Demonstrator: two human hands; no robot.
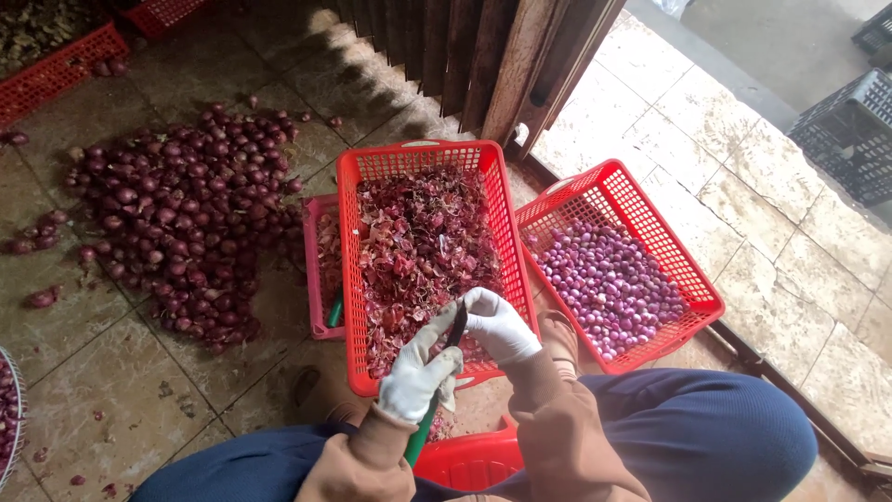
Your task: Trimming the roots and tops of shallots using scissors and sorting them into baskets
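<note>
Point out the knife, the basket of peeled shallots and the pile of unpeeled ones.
Knife (458, 325), head view, dark blade.
Basket of peeled shallots (688, 274), head view, right wall.
Pile of unpeeled shallots (181, 214), head view, middle.

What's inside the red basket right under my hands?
The middle basket holds a heap of dry reddish shallot skins. The skins hide its bottom, and the gloved hands cover its near edge.

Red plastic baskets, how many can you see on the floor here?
4: one full of peelings under the gloved hands, one of peeled shallots to its right, and two cut off at the top left edge. More may lie outside the frame.
</note>
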